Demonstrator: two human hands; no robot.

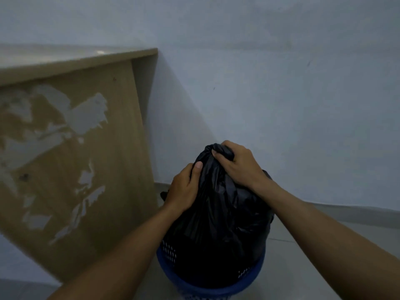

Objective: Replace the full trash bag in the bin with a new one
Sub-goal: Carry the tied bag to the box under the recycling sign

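While our right hand [236,167] grips the black trash bag's [218,224] gathered neck, our left hand [184,189] clutches its side above the blue bin [207,289].

Both hands [184,189] [238,167] — black bag [218,215]

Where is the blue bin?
In the head view the blue bin sits bottom centre on the floor, right of the wooden desk, with the black trash bag rising out of it.

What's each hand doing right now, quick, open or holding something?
Left hand: holds the black trash bag just below its neck, thumb pressed on it.
Right hand: grips the bag's gathered top.
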